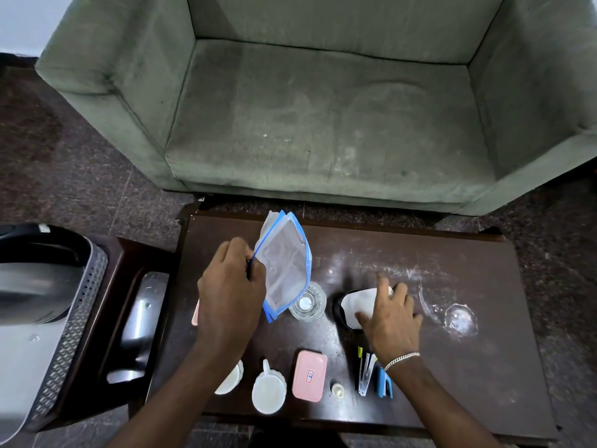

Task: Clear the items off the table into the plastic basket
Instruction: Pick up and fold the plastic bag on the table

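My left hand [230, 287] is shut on the edge of a clear zip bag with blue trim [284, 263], holding it lifted above the dark wooden table [468, 367]. My right hand [392, 321] rests with fingers spread on a black cup with white cloth or paper in it [350, 307]; whether it grips is unclear. On the table also stand a glass tumbler [307, 302], a white mug [268, 389], a pink box [309, 375], a small bottle [337, 389], a stapler and blue item [376, 375], and a wine glass lying on its side [458, 318]. The grey perforated plastic basket [74, 321] sits at the left.
A green sofa [323, 108] stands just beyond the table. A lower dark side table with a metal tray [139, 324] lies between basket and table. A white bowl [231, 379] and a pink object [194, 313] are partly hidden by my left arm.
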A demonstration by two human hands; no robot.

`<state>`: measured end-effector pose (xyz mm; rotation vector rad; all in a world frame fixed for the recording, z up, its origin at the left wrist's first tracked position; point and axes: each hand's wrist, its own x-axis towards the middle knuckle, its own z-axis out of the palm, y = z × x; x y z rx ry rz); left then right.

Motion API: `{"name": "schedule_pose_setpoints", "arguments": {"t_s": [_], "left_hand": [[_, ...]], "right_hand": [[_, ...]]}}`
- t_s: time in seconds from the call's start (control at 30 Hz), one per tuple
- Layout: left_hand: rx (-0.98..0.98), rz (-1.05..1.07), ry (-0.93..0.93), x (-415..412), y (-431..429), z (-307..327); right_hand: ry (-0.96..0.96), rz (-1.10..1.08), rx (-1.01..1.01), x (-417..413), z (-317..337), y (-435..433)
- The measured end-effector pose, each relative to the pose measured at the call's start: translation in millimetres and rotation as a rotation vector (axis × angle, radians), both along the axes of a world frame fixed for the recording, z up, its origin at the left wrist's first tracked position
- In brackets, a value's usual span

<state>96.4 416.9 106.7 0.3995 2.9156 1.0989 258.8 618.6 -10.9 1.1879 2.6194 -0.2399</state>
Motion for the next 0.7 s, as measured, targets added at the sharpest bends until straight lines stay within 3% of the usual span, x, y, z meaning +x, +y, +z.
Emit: {"name": "schedule_pose_setpoints", "arguments": {"t_s": [0.37,0.53,0.6,0.7], "left_hand": [[0.024,0.035,-0.009,-5.7,-0.6,-1.9],[0.056,0.084,-0.084,-6.2,-0.1,2.5],[0.094,0.127,-0.130,-6.0,0.4,7.3],[0.177,0.207,-0.213,-6.8,2.5,15.9]], "right_hand": [[0.057,0.143,0.076,-4.0,-14.4,-12.1],[0.069,0.003,0.033,-7.6,2.5,-15.2],[0.301,-0.057,-0.013,-11.1,25.2,-17.2],[0.808,0.134,-0.211,-16.5,74.5,-33.1]]}}
